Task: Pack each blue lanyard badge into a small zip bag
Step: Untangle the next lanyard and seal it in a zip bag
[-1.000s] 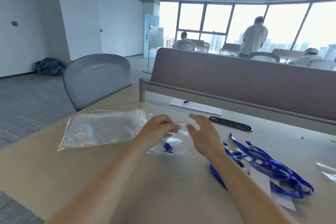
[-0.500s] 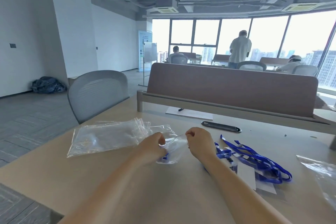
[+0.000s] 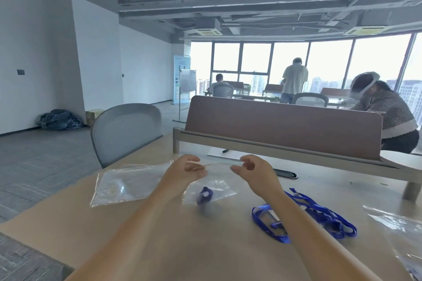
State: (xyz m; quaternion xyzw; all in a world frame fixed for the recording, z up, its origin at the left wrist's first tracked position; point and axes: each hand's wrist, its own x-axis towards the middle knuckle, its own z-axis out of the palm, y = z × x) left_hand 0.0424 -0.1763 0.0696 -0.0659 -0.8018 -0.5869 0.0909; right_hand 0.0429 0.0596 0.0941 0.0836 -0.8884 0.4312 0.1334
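A zip bag [image 3: 217,186] is hanging mid-desk [image 3: 159,235] between the left hand [image 3: 182,173] and right hand [image 3: 253,173], with a rolled lanyard [image 3: 204,195] sitting in its bottom. A stack of bags [image 3: 127,183] is lying toward the left edge and loose lanyards [image 3: 319,217] toward the right. A divider [image 3: 283,125] is standing along the far edge.

Head cam, wide, faces fwd/down over desk [image 3: 217,246], close.
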